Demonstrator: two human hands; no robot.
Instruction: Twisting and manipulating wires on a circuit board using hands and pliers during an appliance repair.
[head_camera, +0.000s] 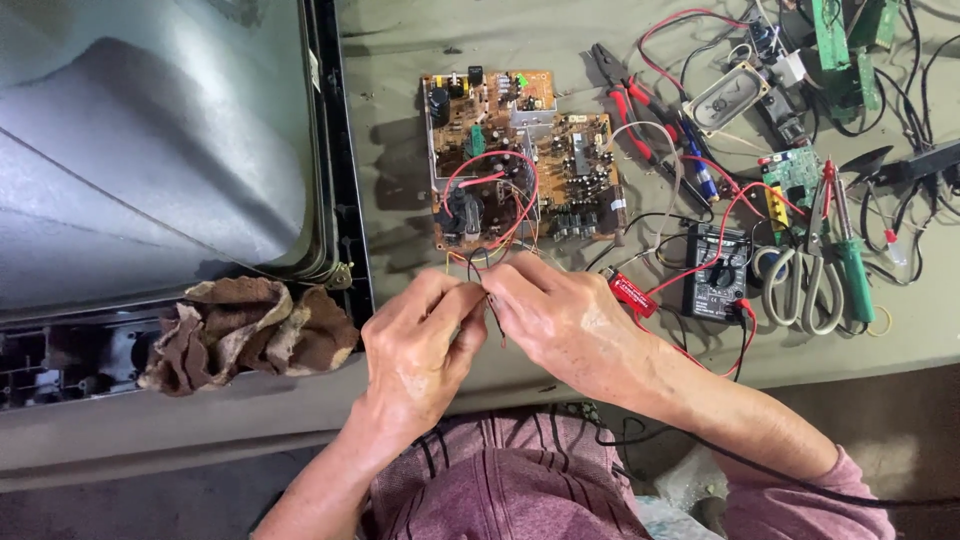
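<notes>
My left hand (418, 340) and my right hand (560, 318) meet near the front of the bench, fingertips pinched together on thin wires (492, 300) that trail from a brown circuit board (520, 155). A red wire loop (495, 185) lies across that board, which sits flat just beyond my fingers. The wire ends are partly hidden between my fingers. A red probe (632, 293) lies right beside my right hand.
A large grey picture tube (150, 150) fills the left side, with a brown rag (250, 330) at its front. To the right lie a black multimeter (715, 272), red-handled pliers (625, 95), scissors (805, 290), a green screwdriver (855, 265), a speaker (727, 97) and small green boards (795, 172).
</notes>
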